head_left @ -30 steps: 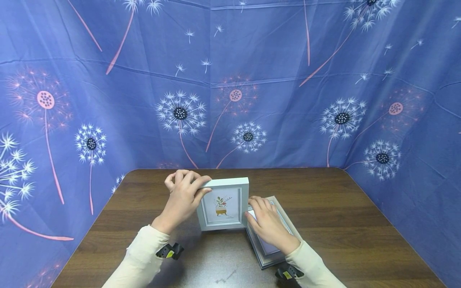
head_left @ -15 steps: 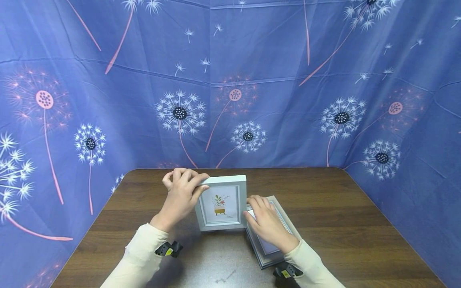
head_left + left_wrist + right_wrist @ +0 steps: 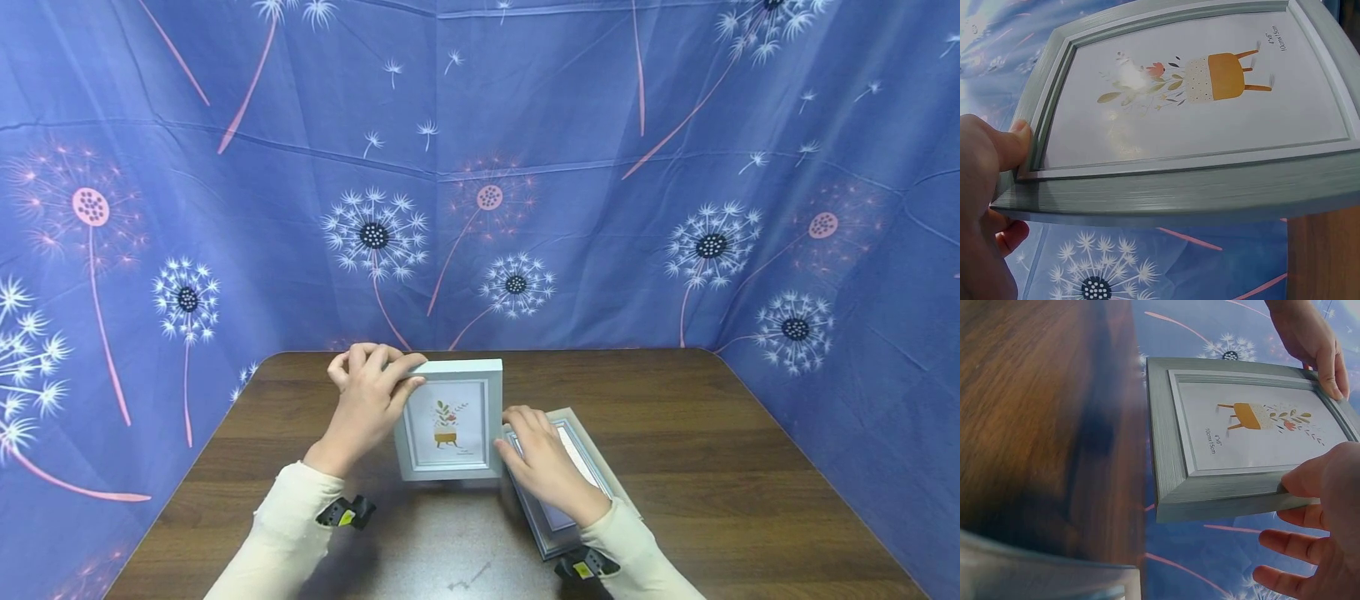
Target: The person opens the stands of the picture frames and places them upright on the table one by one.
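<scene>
A grey-green picture frame (image 3: 448,423) stands upright, its front showing a print of a potted plant on orange legs. My left hand (image 3: 369,400) grips its upper left corner; in the left wrist view the thumb (image 3: 1015,145) lies on the front and other fingers reach behind. At the opposite side, my right hand (image 3: 549,462) pinches the edge of the picture frame. The right wrist view has that thumb (image 3: 1310,478) on the front moulding, one finger behind it and the other fingers spread away.
Under my right hand lies a stack of picture frames, with a silver-grey frame (image 3: 540,527) above a cream one (image 3: 611,479). They rest at an angle on the brown wooden table (image 3: 720,467). A blue dandelion-print cloth (image 3: 600,250) hangs behind the table.
Both hands have shifted a little to the left, carrying the upright picture frame with them and slightly upward. More of the stacked frames now shows beside my right hand.
</scene>
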Available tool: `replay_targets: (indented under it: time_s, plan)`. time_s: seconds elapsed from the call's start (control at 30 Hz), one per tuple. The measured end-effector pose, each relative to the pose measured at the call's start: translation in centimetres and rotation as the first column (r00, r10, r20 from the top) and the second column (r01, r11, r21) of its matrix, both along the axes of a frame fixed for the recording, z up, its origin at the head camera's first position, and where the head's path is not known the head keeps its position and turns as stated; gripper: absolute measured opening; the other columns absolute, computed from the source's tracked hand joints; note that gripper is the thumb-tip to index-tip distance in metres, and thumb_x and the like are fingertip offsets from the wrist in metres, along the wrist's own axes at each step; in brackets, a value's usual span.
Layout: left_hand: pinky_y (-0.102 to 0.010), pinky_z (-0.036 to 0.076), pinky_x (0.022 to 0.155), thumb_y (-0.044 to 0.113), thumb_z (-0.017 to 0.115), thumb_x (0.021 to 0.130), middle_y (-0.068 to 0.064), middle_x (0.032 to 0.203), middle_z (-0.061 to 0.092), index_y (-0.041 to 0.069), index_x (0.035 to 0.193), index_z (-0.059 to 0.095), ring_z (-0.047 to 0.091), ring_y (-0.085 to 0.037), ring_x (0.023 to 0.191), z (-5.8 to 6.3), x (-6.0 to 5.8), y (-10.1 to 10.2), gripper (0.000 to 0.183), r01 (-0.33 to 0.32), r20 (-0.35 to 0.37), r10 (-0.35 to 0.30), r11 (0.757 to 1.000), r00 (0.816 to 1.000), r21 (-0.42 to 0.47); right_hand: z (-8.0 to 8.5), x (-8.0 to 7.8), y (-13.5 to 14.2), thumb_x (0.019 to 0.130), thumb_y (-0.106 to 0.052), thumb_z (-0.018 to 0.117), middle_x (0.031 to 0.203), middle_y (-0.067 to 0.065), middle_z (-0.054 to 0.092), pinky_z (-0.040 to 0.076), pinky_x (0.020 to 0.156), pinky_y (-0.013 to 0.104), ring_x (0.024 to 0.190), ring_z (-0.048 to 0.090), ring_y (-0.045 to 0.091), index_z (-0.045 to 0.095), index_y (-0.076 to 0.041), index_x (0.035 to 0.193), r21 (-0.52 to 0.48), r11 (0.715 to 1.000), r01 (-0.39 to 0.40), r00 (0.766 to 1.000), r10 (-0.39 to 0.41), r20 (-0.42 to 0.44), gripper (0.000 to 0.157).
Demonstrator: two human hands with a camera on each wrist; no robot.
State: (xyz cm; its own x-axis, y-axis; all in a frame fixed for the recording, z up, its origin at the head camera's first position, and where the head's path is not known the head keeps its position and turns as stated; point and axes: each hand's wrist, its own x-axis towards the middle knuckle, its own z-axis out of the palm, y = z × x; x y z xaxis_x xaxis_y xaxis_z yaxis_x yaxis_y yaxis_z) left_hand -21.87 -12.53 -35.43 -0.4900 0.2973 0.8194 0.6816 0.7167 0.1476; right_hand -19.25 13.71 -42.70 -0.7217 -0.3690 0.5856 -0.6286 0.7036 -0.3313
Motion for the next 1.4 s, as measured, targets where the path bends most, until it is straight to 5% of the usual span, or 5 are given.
replay_targets:
  time_s: [0.53, 1.1, 1.23, 1.4]
  plan:
    - [-0.066, 0.011, 0.091, 0.013, 0.074, 0.086, -0.009, 0.096, 0.061, 0.012, 0.108, 0.073, 0.042, -0.039, 0.103, 0.8, -0.1, -1.8, 0.022, -0.056, 0.082, 0.053, 0.998, 0.995, 0.042, 0.8, 0.0, -2.1, 0.094, -0.014, 0.063, 0.121, 0.017, 0.058, 0.042, 0.092, 0.056, 0.113, 0.052, 0.037, 0.057, 0.002, 0.118, -0.057, 0.996, -0.066, 0.99, 0.072, 0.123, 0.03]
    - [-0.067, 0.008, 0.092, 0.011, 0.073, 0.086, -0.015, 0.098, 0.058, 0.008, 0.105, 0.073, 0.038, -0.044, 0.105, 0.3, -0.1, -3.8, 0.019, -0.089, 0.079, 0.079, 0.986, 0.994, 0.139, 0.7, 0.0, -5.0, 0.094, -0.015, 0.062, 0.116, 0.012, 0.059, 0.042, 0.092, 0.051, 0.111, 0.052, 0.032, 0.057, -0.001, 0.117, -0.083, 0.989, -0.119, 0.984, 0.129, 0.121, 0.028]
    - [-0.068, 0.006, 0.094, 0.022, 0.067, 0.092, -0.016, 0.099, 0.059, 0.008, 0.105, 0.073, 0.038, -0.046, 0.106, 0.1, -0.1, -4.4, 0.021, -0.091, 0.078, 0.079, 0.983, 0.994, 0.16, 0.6, 0.0, -5.7, 0.093, -0.014, 0.063, 0.115, 0.012, 0.06, 0.043, 0.091, 0.05, 0.109, 0.054, 0.031, 0.058, -0.002, 0.115, -0.083, 0.99, -0.114, 0.988, 0.122, 0.097, 0.026]
    - [-0.068, 0.005, 0.093, 0.045, 0.052, 0.098, -0.017, 0.1, 0.058, 0.007, 0.106, 0.073, 0.036, -0.047, 0.105, -0.1, -0.1, -4.9, 0.044, -0.09, 0.072, 0.079, 0.982, 0.994, 0.168, 0.5, 0.0, -6.3, 0.094, -0.016, 0.061, 0.116, 0.012, 0.06, 0.043, 0.09, 0.051, 0.11, 0.054, 0.03, 0.059, -0.002, 0.115, -0.077, 0.99, -0.117, 0.984, 0.125, 0.125, 0.025]
